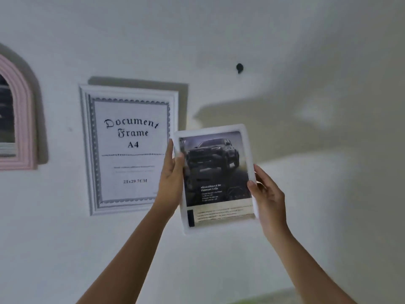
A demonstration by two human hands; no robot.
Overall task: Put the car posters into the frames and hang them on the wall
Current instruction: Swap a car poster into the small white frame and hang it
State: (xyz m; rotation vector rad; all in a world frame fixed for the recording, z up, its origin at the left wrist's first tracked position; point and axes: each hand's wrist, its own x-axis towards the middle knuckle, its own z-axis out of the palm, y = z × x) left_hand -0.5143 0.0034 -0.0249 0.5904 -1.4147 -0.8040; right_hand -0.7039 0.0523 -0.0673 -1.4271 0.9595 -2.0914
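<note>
Against the white wall (pixel 285 194), left hand (pixel 172 178) and right hand (pixel 268 198) grip the framed car poster (pixel 215 178) between them.

I count two white rectangular frames: one hanging white document frame (pixel 129 148) and one white frame with a dark car poster (pixel 215 178). There is one pink arched mirror (pixel 20 119) and one black wall hook (pixel 239 68).

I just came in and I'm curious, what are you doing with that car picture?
Both hands, left and right, hold a white frame with a car poster inside, up against the wall. It is not hung yet; a dark hook sits above it, bare. To the left, another frame already hangs, showing only its "Document Frame A4" sheet. A pink arched frame is at the far left.
</note>
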